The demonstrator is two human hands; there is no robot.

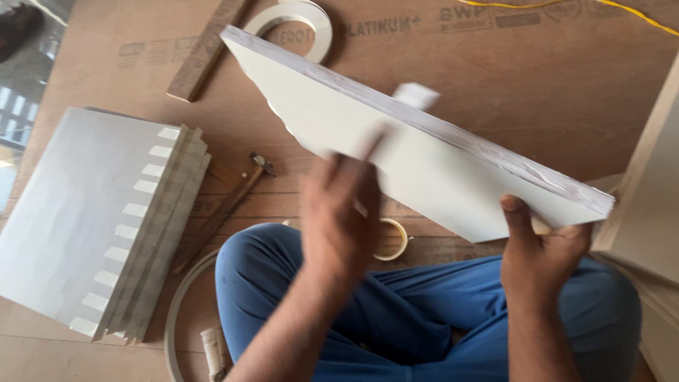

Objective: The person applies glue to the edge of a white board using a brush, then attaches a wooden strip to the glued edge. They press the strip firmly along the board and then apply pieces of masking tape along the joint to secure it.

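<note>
Panel (396,141), white and flat, hangs tilted over my crossed legs (424,311), its far corner high at the upper left, its near end low at the right. My right hand (544,247) clasps that low end from beneath, thumb up on the face. My left hand (339,212) is blurred in front of the panel's lower edge; I cannot tell whether it grips anything, though a thin strip (414,95) seems to run from its fingers up to the panel's raw edge.

On the plywood floor (537,78) to my left lies a stack (106,219) of white panels with taped edges. Just beside it rests a hammer (226,209). A tape roll (392,240) sits near my knee, a larger coil (297,25) lies beyond the panel, and a wood batten (205,49) lies beside that coil.
</note>
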